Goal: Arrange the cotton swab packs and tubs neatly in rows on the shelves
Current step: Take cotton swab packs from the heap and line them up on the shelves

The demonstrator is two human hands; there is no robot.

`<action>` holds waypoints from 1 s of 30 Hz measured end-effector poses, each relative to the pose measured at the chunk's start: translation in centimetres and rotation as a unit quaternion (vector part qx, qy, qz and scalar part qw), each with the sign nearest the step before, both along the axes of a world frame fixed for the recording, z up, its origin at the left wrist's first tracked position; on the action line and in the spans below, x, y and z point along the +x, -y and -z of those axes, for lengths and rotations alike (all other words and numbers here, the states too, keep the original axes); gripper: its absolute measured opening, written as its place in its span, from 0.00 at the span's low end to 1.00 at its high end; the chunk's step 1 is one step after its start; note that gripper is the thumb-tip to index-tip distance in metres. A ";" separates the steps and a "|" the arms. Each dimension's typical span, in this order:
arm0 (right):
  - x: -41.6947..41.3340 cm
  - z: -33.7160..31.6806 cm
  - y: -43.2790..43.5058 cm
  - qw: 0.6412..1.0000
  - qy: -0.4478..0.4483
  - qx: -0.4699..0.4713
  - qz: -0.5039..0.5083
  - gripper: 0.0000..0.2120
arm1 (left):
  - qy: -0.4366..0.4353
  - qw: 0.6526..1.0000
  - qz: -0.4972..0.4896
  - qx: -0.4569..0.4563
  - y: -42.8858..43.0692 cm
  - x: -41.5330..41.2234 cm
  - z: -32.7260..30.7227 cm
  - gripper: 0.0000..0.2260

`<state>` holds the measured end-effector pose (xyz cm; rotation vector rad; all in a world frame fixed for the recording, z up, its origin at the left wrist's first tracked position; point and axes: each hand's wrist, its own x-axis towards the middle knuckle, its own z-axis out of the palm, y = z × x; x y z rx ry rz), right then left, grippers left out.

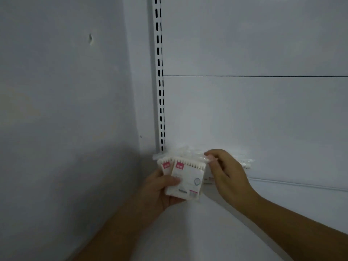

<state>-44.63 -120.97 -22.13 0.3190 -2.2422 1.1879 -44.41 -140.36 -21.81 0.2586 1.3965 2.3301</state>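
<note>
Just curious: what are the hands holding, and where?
The left hand grips two swab packs at their lower left; the right hand pinches the front one's top right corner.

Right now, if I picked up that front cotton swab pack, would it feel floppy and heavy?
The front cotton swab pack is probably light: the left hand holds it and a second pack easily. It likely stays fairly stiff, since its swabs sit in a tight straight row. Its clear top edge, pinched by the right hand, looks thin and probably bends.
</note>
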 end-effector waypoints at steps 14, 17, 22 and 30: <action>3.4 3.5 -1.8 0.964 0.169 -0.185 -0.088 0.21 | -0.055 0.997 -0.051 -0.034 -2.2 -0.1 2.4 0.22; 3.0 3.1 -2.8 0.972 0.059 -0.227 0.012 0.25 | 0.005 0.990 -0.139 -0.004 -2.1 -0.5 2.6 0.13; 2.6 3.2 -3.5 0.989 0.054 -0.098 0.093 0.22 | 0.053 0.979 -0.194 0.024 -2.3 -0.9 2.4 0.10; 2.0 3.0 -2.6 0.988 0.083 0.063 0.112 0.19 | 0.048 0.987 -0.149 0.029 -2.3 -0.8 2.0 0.14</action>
